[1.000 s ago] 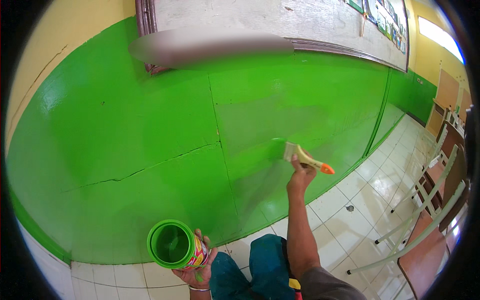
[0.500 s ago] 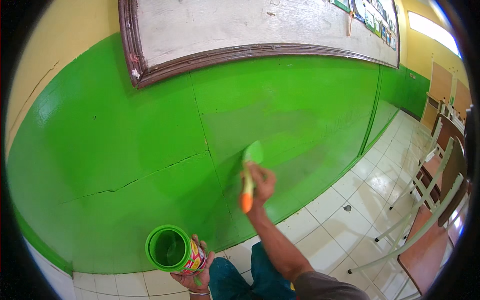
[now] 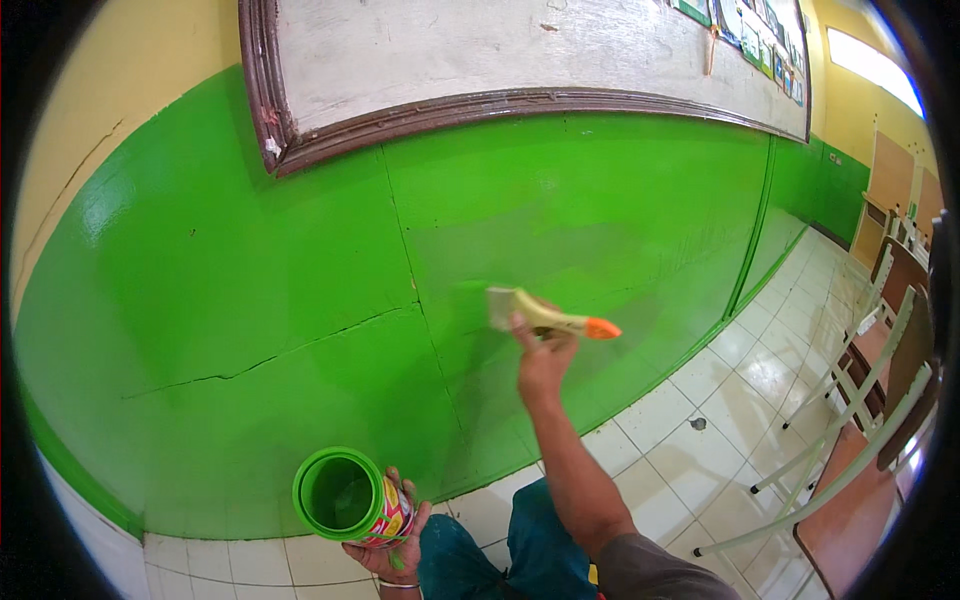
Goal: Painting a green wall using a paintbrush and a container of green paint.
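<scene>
My right hand [image 3: 546, 352] grips a paintbrush [image 3: 572, 322] with a yellowish handle and an orange tip. Its bristles meet the green wall [image 3: 300, 260] right of a vertical seam, and the handle points to the right. Around the brush the wall looks duller and streaky, while the left stretch is a brighter, glossy green. Low in front, my left hand [image 3: 408, 545] is wrapped round a paint can [image 3: 392, 518] with a colourful label and a green-coated rim. The can tilts so its open mouth shows green paint inside. Green smears mark my left hand.
A white board with a dark wooden frame [image 3: 440, 106] hangs above the green area. A long crack [image 3: 270, 367] runs across the wall. Along the right stand chairs [image 3: 850, 490] with brown seats and pale metal frames on the white tiled floor [image 3: 690, 460].
The brush has swung from upright, its handle down, to lying nearly level with the handle to the right. My right hand has shifted slightly right. The can and my left hand stay put.
</scene>
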A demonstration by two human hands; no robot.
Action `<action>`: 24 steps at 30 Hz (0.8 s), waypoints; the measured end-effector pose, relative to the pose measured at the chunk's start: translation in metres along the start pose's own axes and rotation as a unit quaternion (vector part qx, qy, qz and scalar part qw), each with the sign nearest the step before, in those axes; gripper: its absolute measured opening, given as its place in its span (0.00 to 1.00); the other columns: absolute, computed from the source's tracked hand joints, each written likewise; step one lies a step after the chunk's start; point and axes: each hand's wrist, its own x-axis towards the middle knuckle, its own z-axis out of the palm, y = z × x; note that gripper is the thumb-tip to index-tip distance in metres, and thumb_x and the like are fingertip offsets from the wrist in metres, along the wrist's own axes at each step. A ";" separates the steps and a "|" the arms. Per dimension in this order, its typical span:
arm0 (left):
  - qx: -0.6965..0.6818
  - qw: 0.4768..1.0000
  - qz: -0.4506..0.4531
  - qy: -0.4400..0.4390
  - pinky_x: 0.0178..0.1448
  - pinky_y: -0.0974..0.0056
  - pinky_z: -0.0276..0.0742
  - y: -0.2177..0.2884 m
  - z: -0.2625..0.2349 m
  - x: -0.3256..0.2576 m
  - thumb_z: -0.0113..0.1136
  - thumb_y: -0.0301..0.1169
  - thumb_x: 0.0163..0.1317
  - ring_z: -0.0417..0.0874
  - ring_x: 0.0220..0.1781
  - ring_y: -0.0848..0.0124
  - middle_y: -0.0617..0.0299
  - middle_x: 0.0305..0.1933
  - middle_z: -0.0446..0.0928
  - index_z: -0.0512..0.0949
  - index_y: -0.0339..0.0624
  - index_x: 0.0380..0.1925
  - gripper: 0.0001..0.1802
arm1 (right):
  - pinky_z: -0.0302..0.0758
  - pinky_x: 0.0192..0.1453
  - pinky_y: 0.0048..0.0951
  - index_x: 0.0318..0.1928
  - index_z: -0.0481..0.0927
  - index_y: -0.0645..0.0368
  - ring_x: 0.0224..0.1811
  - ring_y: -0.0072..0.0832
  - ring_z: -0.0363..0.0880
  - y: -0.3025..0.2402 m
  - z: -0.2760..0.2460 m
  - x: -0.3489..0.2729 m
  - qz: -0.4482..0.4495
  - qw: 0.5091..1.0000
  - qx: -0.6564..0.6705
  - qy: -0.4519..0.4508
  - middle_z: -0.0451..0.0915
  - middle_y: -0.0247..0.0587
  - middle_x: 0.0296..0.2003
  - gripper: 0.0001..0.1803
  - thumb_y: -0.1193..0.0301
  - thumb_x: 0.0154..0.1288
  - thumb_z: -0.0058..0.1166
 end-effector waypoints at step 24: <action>0.024 0.989 -0.144 0.020 0.79 0.41 0.55 -0.040 -0.085 0.018 0.70 0.31 0.40 0.66 0.74 0.51 0.51 0.71 0.69 0.72 0.45 0.66 0.45 | 0.80 0.44 0.31 0.45 0.84 0.63 0.37 0.31 0.83 -0.163 -0.065 -0.013 0.007 0.917 -0.015 -0.398 0.84 0.44 0.36 0.20 0.80 0.48 0.71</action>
